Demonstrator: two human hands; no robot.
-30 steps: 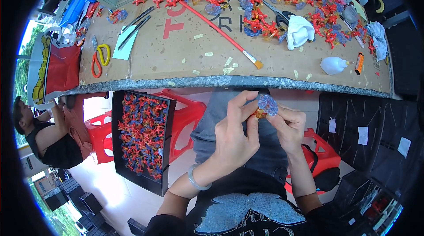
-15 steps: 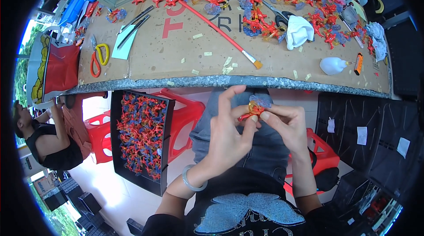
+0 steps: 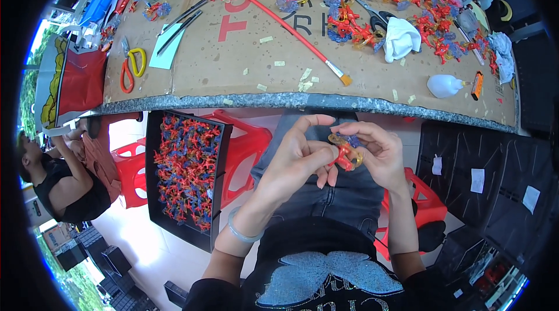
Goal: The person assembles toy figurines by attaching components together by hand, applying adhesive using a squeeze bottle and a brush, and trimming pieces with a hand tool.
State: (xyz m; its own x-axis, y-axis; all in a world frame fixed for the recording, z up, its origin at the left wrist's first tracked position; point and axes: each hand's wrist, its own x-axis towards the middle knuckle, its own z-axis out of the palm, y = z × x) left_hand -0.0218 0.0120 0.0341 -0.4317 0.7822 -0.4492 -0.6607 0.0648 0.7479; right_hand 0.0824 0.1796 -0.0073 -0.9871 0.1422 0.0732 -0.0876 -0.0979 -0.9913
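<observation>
Figurine [image 3: 345, 158], red with clear blue and yellow parts, one: being held over the lap [image 3: 291, 197], between both hands; left hand [image 3: 298, 160] is pinching its left side, right hand [image 3: 381, 151] is curling round the other, likely so each is steadying the piece. Black crate [image 3: 222, 160], filled with similar figurines: standing at the left, apparently for easy reach; brush [image 3: 297, 36] and white bottle [image 3: 444, 86]: lying on cardboard [image 3: 204, 78], presumably leaving both hands free.
</observation>
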